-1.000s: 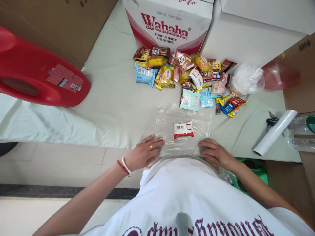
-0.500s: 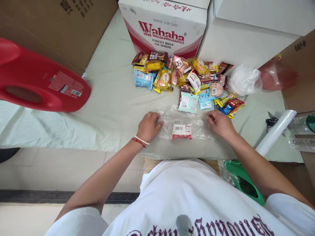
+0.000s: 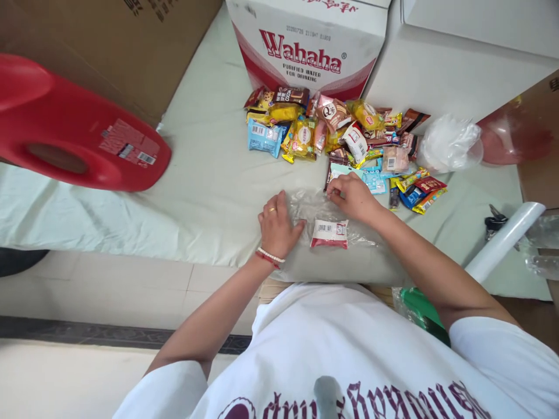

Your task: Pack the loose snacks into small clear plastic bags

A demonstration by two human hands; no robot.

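A clear plastic bag [image 3: 301, 205] lies flat on the cloth before me, with a small white and red snack packet [image 3: 329, 234] in or on it. My left hand [image 3: 278, 227] rests at the bag's left edge, fingers stretched out and thumb apart. Above the bag's far edge, my right hand [image 3: 353, 198] has its fingers drawn together in a pinch. It partly covers a pale green snack packet [image 3: 343, 170]; whether the fingertips grip anything is hidden. Just beyond lies a heap of mixed wrapped snacks [image 3: 303, 139].
A white and red water carton [image 3: 305, 52] stands behind the heap. At left is a big red plastic jug [image 3: 87, 128]. To the right are a bundle of white plastic bags [image 3: 449, 142], a clear film roll [image 3: 506, 241] and dark-handled scissors [image 3: 495, 221].
My right hand has moved left and away from me, from the bag's right side to the pale green packet. My left hand has spread its fingers. The view has shifted slightly.
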